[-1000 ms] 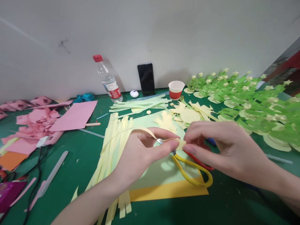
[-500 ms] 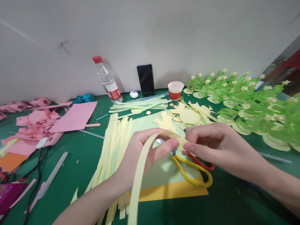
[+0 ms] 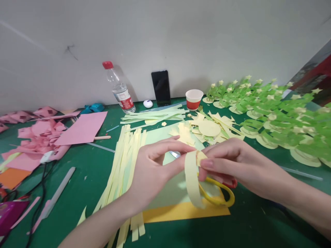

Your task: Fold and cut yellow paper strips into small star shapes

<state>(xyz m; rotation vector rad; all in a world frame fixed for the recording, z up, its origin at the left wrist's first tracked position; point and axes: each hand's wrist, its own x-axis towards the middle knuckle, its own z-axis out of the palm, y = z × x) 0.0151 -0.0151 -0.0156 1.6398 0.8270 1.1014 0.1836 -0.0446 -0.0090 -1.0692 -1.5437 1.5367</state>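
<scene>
Grip of left hand [image 3: 155, 167] and right hand [image 3: 234, 165] clamped on paper strip [image 3: 191, 182]; inside of cup [image 3: 194, 99] hidden.

Head camera faces forward-down, close above left hand [image 3: 155, 167] and right hand [image 3: 234, 163].

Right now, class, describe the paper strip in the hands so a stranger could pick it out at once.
On the green table, find the yellow-and-red scissors near the middle. Just above them the left hand and right hand pinch one pale yellow paper strip. Unlike the flat strips lying beside it, it curls down in a loop.
</scene>
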